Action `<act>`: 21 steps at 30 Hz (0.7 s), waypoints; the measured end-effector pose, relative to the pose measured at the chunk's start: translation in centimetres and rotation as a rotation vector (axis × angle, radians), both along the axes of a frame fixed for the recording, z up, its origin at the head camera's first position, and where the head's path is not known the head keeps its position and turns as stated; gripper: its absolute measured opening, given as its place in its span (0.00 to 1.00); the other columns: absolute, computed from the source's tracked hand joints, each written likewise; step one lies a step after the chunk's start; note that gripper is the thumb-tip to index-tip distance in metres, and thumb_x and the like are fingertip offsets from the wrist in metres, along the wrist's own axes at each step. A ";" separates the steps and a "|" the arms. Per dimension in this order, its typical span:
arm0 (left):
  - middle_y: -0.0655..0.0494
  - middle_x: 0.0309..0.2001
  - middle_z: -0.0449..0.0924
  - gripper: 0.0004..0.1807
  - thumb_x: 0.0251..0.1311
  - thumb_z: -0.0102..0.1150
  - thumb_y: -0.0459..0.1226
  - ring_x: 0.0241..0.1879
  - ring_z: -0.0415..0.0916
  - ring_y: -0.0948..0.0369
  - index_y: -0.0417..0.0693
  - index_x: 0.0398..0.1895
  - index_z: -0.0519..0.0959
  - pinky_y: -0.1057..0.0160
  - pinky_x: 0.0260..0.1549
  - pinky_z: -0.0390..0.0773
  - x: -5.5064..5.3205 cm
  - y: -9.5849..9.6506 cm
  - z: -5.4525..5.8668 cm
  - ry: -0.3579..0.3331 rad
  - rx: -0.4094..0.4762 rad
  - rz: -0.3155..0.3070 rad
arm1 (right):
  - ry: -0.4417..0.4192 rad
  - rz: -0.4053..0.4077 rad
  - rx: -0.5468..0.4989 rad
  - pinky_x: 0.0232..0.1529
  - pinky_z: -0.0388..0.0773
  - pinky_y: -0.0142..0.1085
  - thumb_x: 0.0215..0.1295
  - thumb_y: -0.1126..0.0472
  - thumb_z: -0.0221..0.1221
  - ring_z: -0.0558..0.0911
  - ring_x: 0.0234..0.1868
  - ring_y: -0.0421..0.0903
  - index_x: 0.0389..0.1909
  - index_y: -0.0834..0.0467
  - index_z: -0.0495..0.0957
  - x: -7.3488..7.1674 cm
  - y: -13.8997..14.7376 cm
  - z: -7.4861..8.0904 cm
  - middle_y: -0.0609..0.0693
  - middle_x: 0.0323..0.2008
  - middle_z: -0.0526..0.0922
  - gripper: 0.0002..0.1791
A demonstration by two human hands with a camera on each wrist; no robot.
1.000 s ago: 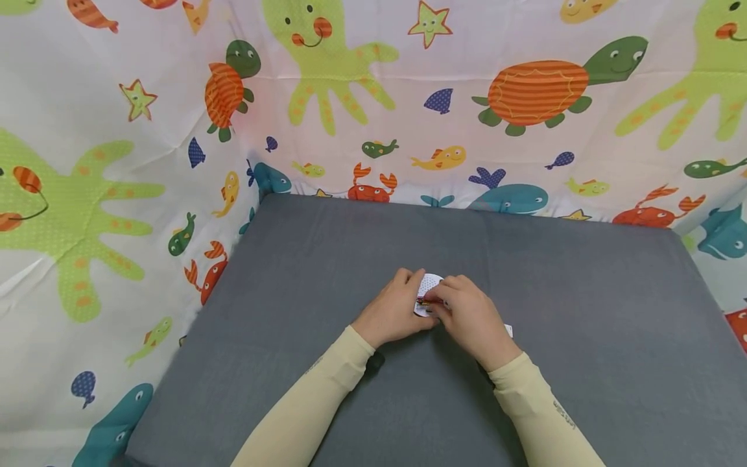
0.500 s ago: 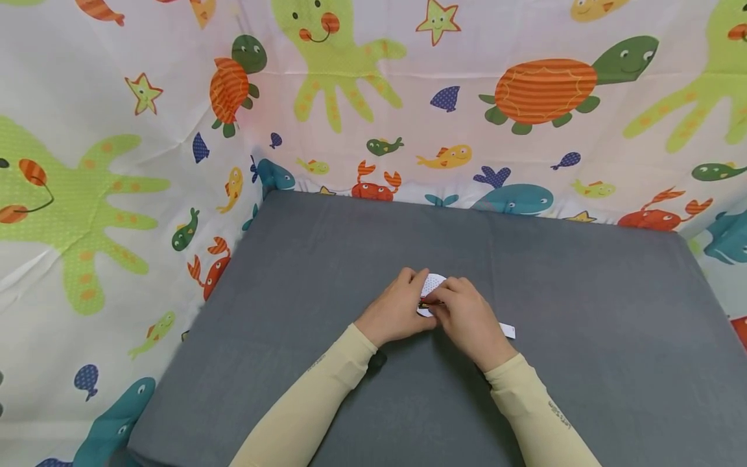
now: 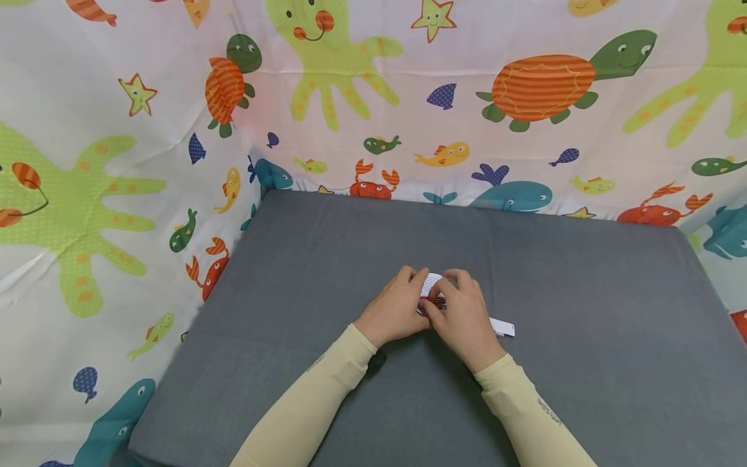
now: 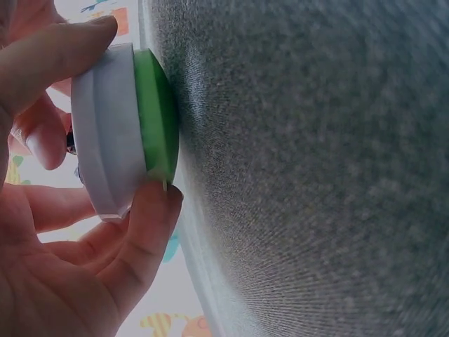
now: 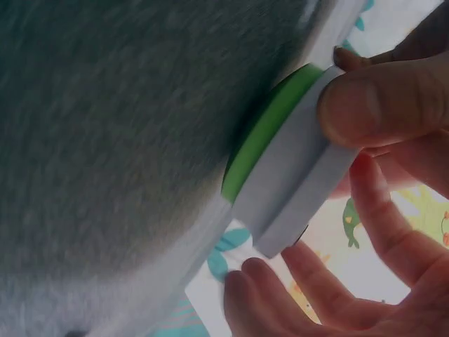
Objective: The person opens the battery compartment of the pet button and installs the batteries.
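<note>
Left wrist: left fingers (image 4: pixel 144 239) clamp white, green-based case (image 4: pixel 112 133); right fingers (image 3: pixel 465 283): grip unclear.

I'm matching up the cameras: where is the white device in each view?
Head: the white device is right of and below centre, between left hand and right hand.
Left wrist: the white device, left of centre.
Right wrist: the white device, right of centre.
Shared landmark: gray table.

The grey table (image 3: pixel 280 279) leaves leftward passage; a white strip (image 3: pixel 504 327) obstructs beside the right hand (image 3: pixel 465 320).
</note>
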State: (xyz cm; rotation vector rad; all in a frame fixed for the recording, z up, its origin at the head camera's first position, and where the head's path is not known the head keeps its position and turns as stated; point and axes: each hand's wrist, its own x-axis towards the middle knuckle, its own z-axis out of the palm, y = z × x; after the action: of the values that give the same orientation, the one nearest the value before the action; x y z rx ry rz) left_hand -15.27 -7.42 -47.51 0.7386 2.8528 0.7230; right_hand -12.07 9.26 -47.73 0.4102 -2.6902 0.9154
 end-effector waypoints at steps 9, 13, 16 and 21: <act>0.43 0.65 0.75 0.48 0.63 0.72 0.44 0.47 0.79 0.58 0.39 0.83 0.64 0.61 0.49 0.83 0.1 0.0 0.0 0.006 0.000 0.000 | -0.084 -0.017 -0.038 0.51 0.86 0.61 0.66 0.57 0.75 0.86 0.58 0.64 0.34 0.52 0.87 0.2 -0.3 0.2 0.65 0.63 0.80 0.06; 0.44 0.64 0.76 0.48 0.61 0.73 0.43 0.45 0.78 0.58 0.39 0.83 0.64 0.63 0.47 0.82 0.1 0.0 0.1 -0.004 0.013 0.004 | -0.092 -0.023 -0.040 0.52 0.86 0.60 0.65 0.58 0.76 0.85 0.59 0.63 0.35 0.52 0.86 0.1 -0.2 0.2 0.63 0.64 0.80 0.07; 0.44 0.62 0.76 0.48 0.60 0.73 0.43 0.45 0.77 0.58 0.39 0.82 0.65 0.63 0.46 0.81 0.1 0.0 0.0 0.000 0.017 -0.002 | -0.119 -0.034 -0.057 0.51 0.85 0.58 0.65 0.59 0.76 0.84 0.57 0.62 0.38 0.55 0.84 0.0 -0.1 0.2 0.62 0.64 0.79 0.09; 0.46 0.62 0.75 0.48 0.60 0.75 0.45 0.48 0.76 0.58 0.40 0.82 0.67 0.62 0.47 0.82 0.2 0.2 0.0 0.016 0.031 -0.013 | -0.192 -0.066 -0.093 0.49 0.82 0.55 0.65 0.62 0.75 0.82 0.49 0.59 0.48 0.58 0.81 0.0 0.2 0.4 0.60 0.65 0.76 0.15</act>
State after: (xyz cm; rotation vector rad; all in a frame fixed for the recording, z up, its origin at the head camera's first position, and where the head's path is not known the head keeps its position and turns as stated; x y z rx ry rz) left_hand -15.10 -7.22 -47.53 0.7702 2.8540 0.7639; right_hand -12.08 9.44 -47.33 0.2229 -2.7977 1.1073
